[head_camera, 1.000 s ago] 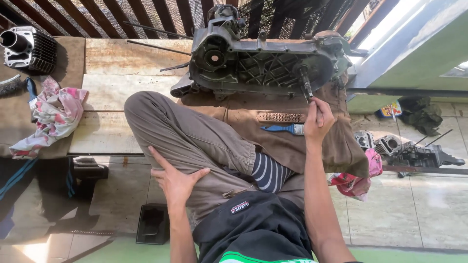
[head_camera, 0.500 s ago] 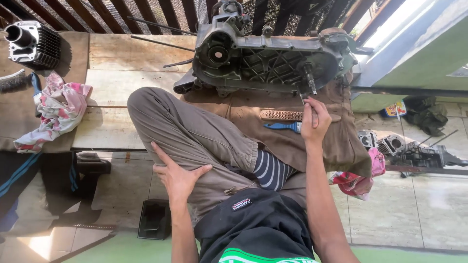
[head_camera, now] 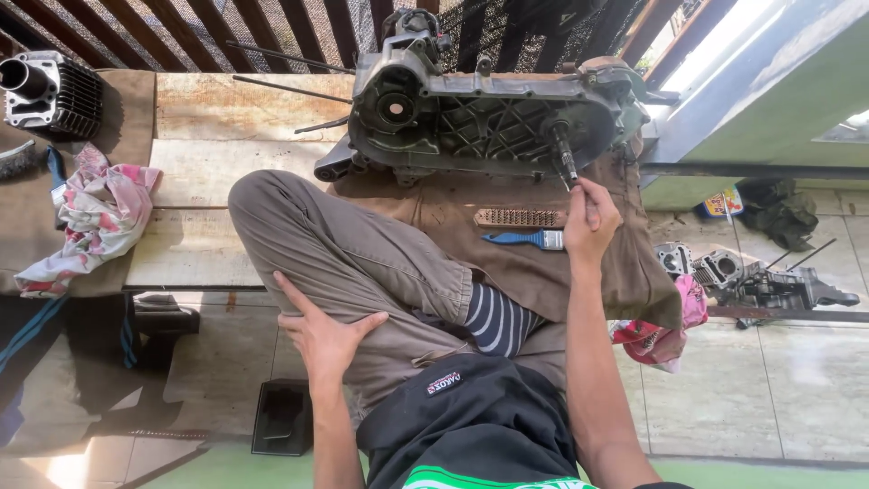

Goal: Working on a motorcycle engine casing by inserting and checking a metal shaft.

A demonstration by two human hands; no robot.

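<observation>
- Right hand (head_camera: 588, 222) is raised to the threaded shaft (head_camera: 563, 156) that sticks out of the engine crankcase (head_camera: 489, 118); fingertips are bunched together at the shaft's lower tip (cannot tell whether they pinch the shaft itself or a small part on it, too small to see).
- Left hand (head_camera: 326, 337) is spread flat, fingers apart, pressing on the person's own bent leg (head_camera: 362, 254); it holds nothing.
- The crankcase lies on its side just above the right hand's grip, resting on a brown cloth (head_camera: 543, 263) on the wooden bench (head_camera: 195, 199).
- Just left of the grip, on the cloth: a wire brush with a blue handle (head_camera: 525, 238), with a second brush (head_camera: 518, 217) beside it.
- Progress, as a judgement: the case looks stripped, open side up, with no cover on. Work at the shaft end looks like it is in hand, not finished.
- Well away from the grip: a finned cylinder (head_camera: 45, 91) and a patterned rag (head_camera: 95, 217) at the far left, and loose engine parts (head_camera: 751, 276) on the tiled floor to the right.
</observation>
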